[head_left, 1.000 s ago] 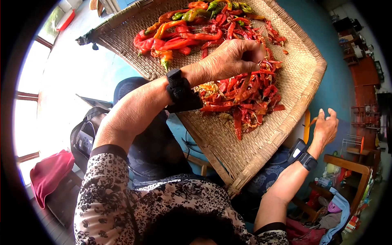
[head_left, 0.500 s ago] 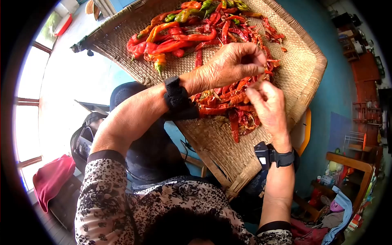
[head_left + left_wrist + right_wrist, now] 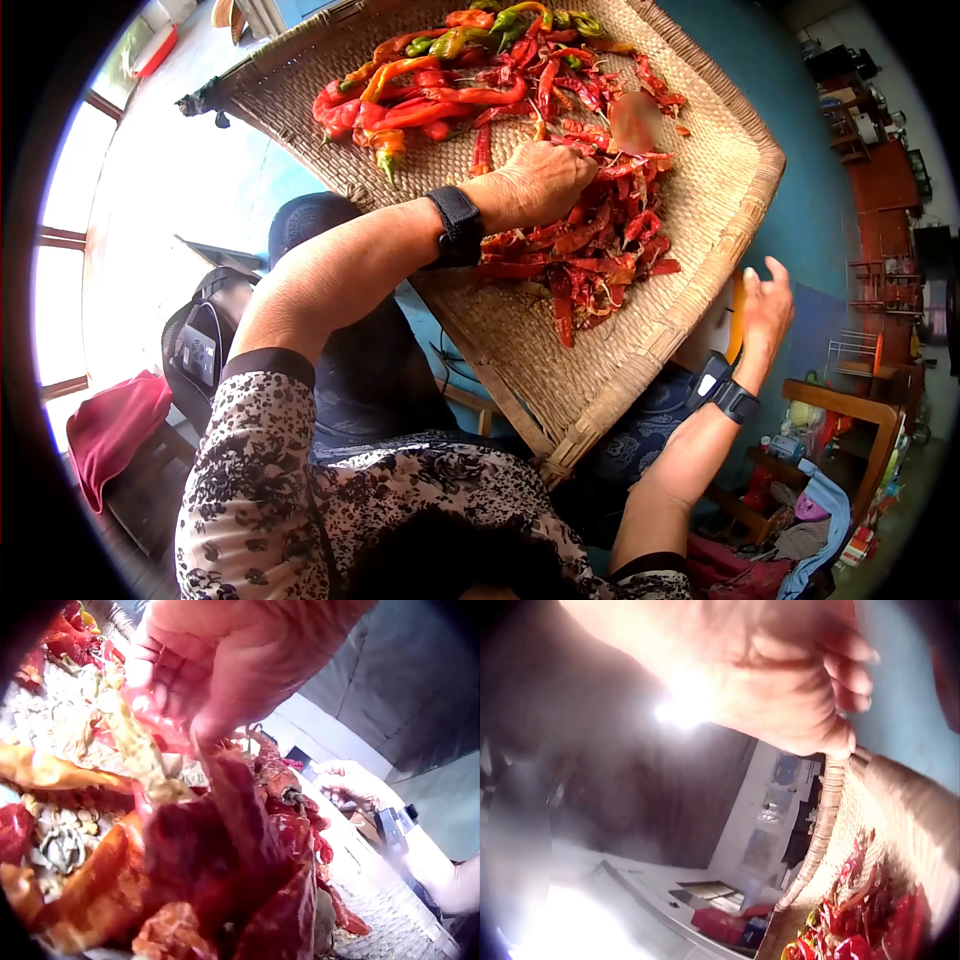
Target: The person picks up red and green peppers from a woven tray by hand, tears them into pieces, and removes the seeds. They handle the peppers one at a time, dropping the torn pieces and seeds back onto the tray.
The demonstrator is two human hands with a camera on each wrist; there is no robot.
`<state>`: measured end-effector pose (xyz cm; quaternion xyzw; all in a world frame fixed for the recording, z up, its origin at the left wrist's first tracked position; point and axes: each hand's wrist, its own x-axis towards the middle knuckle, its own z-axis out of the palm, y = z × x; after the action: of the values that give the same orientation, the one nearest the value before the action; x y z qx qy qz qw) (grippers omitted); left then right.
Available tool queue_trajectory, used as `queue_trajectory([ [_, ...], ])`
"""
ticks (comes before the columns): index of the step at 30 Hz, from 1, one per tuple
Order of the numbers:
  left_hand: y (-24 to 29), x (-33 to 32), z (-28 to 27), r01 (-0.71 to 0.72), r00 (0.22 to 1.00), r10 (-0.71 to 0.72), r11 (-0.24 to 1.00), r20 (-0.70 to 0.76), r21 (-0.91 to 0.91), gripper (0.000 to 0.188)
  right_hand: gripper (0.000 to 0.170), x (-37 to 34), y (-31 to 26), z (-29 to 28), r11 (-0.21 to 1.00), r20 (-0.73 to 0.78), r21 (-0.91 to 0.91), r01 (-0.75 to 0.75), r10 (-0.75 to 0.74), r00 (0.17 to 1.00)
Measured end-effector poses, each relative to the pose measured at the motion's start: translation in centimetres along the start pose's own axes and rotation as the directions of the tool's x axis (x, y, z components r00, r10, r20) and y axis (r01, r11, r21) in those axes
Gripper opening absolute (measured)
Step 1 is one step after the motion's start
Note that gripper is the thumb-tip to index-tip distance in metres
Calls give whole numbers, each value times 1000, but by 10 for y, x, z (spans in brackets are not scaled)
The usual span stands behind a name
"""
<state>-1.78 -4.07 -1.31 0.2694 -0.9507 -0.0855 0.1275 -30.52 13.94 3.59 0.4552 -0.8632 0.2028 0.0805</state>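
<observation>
A flat woven tray (image 3: 620,350) lies tilted across the head view, with a pile of dried red chili peppers (image 3: 620,235) on it. My left hand (image 3: 545,182) is down at the pile's left side. In the left wrist view its thumb and curled fingers pinch a wrinkled dried chili pepper (image 3: 240,802). Loose seeds (image 3: 67,825) and pale, yellowish pepper pieces lie around it. Beyond the tray's right rim is my right hand (image 3: 768,308), fingers loosely spread. The right wrist view shows its fingers (image 3: 851,679) apart, with nothing visible held.
Fresher red, orange and green peppers (image 3: 420,95) fill the tray's far left part. A yellow-orange edge (image 3: 740,315) shows beside the right hand. A wooden chair (image 3: 850,410) with cloths stands at the right; a pink cloth (image 3: 118,430) hangs at the left.
The right hand came in from beyond the rim to meet the left above the pile, then went back out right. My left hand has dropped left and down onto the chili peppers.
</observation>
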Motion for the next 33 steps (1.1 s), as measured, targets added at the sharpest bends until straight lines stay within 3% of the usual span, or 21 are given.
queue_trajectory([
  [2,3,2,-9,77,993,-76,997,95,-4,19,36,-7,-22,6,975,55,166,146,-157,986],
  [3,0,0,-4,58,998,-58,997,5,-52,16,33,-8,-31,9,951,85,181,249,-268,960],
  [4,-4,0,-1,57,998,-57,997,7,-49,16,31,-9,-41,12,916,113,199,348,-374,920],
  [6,-4,-1,-6,121,992,-122,970,10,-209,16,22,-19,-81,7,901,112,306,307,-354,928],
  [7,-5,0,-6,122,992,-122,971,11,-206,16,22,-19,-90,12,876,52,333,350,-387,920],
  [8,-4,2,-7,95,989,-127,939,-77,-331,15,21,-19,-98,16,849,-9,355,393,-417,909],
  [9,-4,3,-8,56,976,-143,892,-163,-449,14,21,-22,-109,18,854,67,437,284,-346,936],
  [10,-4,3,-9,55,977,-141,892,-159,-449,14,23,-21,-108,30,803,53,505,318,-397,916],
  [12,4,-1,-24,-112,968,-85,693,-235,-712,17,26,-26,-125,31,723,110,649,235,-394,912],
  [14,11,-2,-23,-167,975,-8,642,-224,-748,19,29,-28,-134,35,660,204,743,108,-378,903],
  [16,17,-3,-13,-321,931,55,590,-360,-741,18,24,-32,-145,38,583,147,807,92,-350,925],
  [17,19,-9,-26,-195,978,66,618,-196,-762,18,24,-32,-144,39,582,148,808,92,-352,924],
  [18,20,-10,-26,-172,984,80,640,-158,-749,17,21,-32,-141,40,594,138,798,102,-344,929],
  [21,14,-11,-22,-219,974,117,696,-193,-684,19,18,-28,-132,33,560,89,824,88,-281,956],
  [24,-1,-13,-25,-148,963,49,917,-264,-369,23,24,-16,-114,20,499,18,866,45,-121,992],
  [26,-15,-15,-33,-84,956,31,982,-292,-171,21,23,0,-78,19,576,-158,793,200,-122,980],
  [28,-28,-18,-41,67,994,-68,998,-83,-14,23,24,9,-56,9,758,-294,624,189,4,956],
  [30,-35,-20,-32,117,992,-112,990,-60,82,27,29,20,-22,7,892,-415,413,185,4,910],
  [32,-36,-22,-27,141,988,-145,987,49,73,33,30,18,-5,-3,984,-405,175,22,52,913],
  [33,-32,-23,-28,142,983,-145,989,111,31,36,26,16,-1,-8,994,-323,83,-73,96,941],
])
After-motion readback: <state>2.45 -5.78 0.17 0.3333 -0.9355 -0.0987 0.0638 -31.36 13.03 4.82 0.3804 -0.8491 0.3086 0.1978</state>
